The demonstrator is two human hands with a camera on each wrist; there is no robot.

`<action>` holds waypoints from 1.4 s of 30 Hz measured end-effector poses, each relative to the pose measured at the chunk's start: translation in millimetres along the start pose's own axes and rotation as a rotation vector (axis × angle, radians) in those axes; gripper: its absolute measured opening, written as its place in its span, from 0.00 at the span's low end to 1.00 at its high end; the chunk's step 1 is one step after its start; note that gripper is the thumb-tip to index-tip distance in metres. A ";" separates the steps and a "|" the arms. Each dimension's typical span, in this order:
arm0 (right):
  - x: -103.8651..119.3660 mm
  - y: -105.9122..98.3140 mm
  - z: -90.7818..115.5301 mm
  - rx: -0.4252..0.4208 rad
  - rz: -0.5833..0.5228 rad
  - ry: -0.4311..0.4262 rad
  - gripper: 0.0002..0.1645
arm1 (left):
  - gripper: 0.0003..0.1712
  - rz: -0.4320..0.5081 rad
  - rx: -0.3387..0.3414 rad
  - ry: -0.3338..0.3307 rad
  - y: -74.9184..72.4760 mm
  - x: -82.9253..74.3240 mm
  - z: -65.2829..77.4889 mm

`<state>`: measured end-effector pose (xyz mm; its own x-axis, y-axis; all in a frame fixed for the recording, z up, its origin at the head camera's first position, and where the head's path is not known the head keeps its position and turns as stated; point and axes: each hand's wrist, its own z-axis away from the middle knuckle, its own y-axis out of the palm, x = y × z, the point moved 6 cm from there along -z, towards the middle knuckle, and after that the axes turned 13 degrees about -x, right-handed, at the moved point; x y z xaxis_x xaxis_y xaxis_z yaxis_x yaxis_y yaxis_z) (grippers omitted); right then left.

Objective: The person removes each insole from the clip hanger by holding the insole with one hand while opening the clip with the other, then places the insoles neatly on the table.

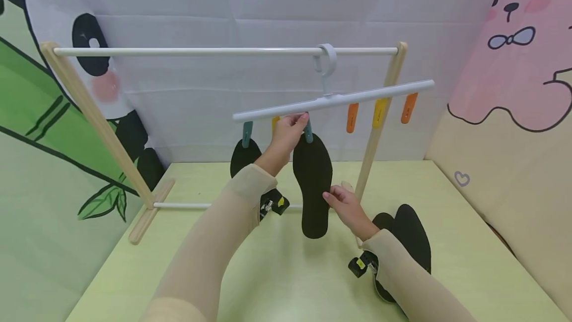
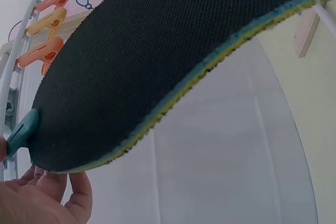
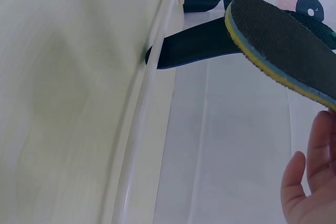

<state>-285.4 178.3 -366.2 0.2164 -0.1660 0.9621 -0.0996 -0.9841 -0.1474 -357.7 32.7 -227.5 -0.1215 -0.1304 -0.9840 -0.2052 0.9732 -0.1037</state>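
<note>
A black insole (image 1: 314, 188) hangs toe-up from a teal clip (image 1: 308, 131) on a white hanger (image 1: 332, 101). My left hand (image 1: 286, 136) pinches that clip at the hanger bar; in the left wrist view its fingers (image 2: 79, 198) show behind the insole's end. Beside the insole's lower right edge is my right hand (image 1: 350, 208), its thumb and fingers (image 3: 320, 150) spread apart in the right wrist view. Blue and yellow layers line the insole's edge. A second black insole (image 1: 244, 157) hangs from another teal clip (image 1: 247, 134), partly hidden by my left arm.
The tilted hanger hooks over the white top rail (image 1: 201, 51) of a wooden-legged rack (image 1: 98, 128). Orange clips (image 1: 352, 117) and a yellow clip (image 1: 380, 112) hang on its right side. More black insoles (image 1: 412, 237) lie on the table (image 1: 277, 282) by my right forearm.
</note>
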 end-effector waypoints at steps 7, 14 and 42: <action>0.8 -0.4 2.5 -0.015 -0.020 0.010 0.11 | 0.22 0.002 0.009 0.007 2.8 0.4 2.1; -1.0 -0.5 3.4 -0.012 -0.041 0.010 0.11 | 0.22 0.019 0.006 0.003 4.2 -1.0 1.8; -5.2 5.1 0.3 -0.033 -0.073 0.028 0.11 | 0.18 0.052 -0.070 -0.001 -6.0 -3.3 4.0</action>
<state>-286.7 174.1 -372.0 0.1972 -0.0912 0.9761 -0.1162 -0.9908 -0.0691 -352.1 28.0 -224.2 -0.1326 -0.0797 -0.9880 -0.2658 0.9631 -0.0421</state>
